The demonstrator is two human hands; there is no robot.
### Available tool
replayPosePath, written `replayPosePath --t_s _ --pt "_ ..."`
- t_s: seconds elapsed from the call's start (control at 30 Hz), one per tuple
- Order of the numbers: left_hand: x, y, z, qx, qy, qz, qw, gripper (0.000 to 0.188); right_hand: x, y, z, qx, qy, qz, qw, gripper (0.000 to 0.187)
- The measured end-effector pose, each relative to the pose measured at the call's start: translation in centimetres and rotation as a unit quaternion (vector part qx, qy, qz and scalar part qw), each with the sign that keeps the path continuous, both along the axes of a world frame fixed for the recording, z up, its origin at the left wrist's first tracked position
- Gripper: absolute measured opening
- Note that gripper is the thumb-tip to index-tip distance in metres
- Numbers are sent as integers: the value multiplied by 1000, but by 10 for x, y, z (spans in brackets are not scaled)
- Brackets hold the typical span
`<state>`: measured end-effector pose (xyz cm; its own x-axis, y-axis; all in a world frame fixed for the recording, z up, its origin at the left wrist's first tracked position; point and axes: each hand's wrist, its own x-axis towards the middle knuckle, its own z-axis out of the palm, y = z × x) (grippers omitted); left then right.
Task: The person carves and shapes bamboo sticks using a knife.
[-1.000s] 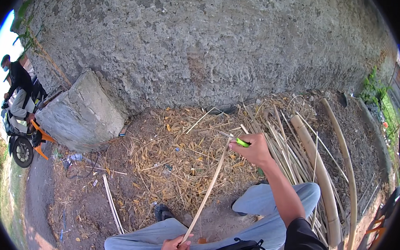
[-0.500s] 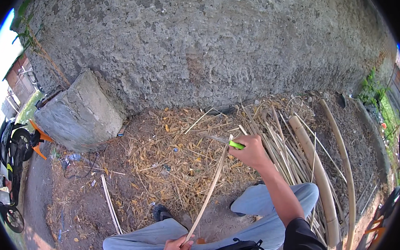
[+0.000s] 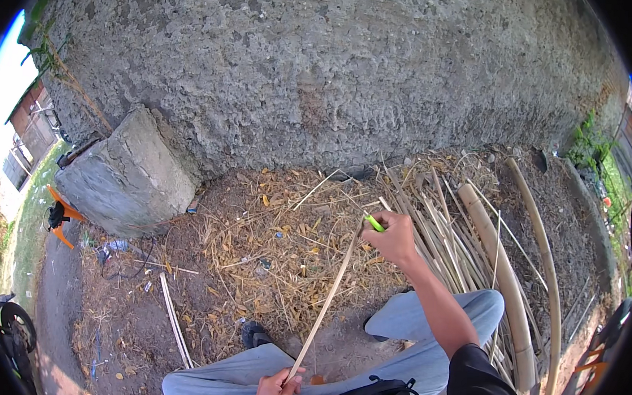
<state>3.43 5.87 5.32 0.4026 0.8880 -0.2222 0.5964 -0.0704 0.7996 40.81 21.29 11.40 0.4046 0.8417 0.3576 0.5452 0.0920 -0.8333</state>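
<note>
A long, thin, pale bamboo strip (image 3: 326, 303) slants from my lap up toward the pile of sticks. Its near end is pinched in my left hand (image 3: 275, 393), low over my lap. My right hand (image 3: 393, 240) is closed around the bright green handle of a knife (image 3: 374, 223), at the strip's far end. The blade is thin and hard to make out against the dry litter. Whether its edge touches the strip I cannot tell.
Split bamboo sticks (image 3: 449, 238) lie heaped on the right, beside a thick bamboo piece (image 3: 495, 277) and a long curved pole (image 3: 543, 262). Two pale strips (image 3: 173, 319) lie at left. A concrete block (image 3: 130, 175) stands against the rough wall (image 3: 323, 75). A motorbike (image 3: 15, 331) shows at far left.
The knife has tilted, its handle now pointing more steeply, and the blade shows less. My left hand has barely shifted. The motorbike and person at far left have moved down toward the picture's rim.
</note>
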Motion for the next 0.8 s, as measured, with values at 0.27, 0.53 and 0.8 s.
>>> replayPosePath --t_s 0.27,0.53,0.8 --pt "13 5 37 -114 -71 28 991 24 7 5 -12 -67 209 35 975 21" --pt "16 3 31 -122 -84 28 989 25 -7 -2 4 -54 162 12 985 26" --pt "6 2 15 -83 -29 14 996 27 13 2 -7 -30 -119 66 990 18"
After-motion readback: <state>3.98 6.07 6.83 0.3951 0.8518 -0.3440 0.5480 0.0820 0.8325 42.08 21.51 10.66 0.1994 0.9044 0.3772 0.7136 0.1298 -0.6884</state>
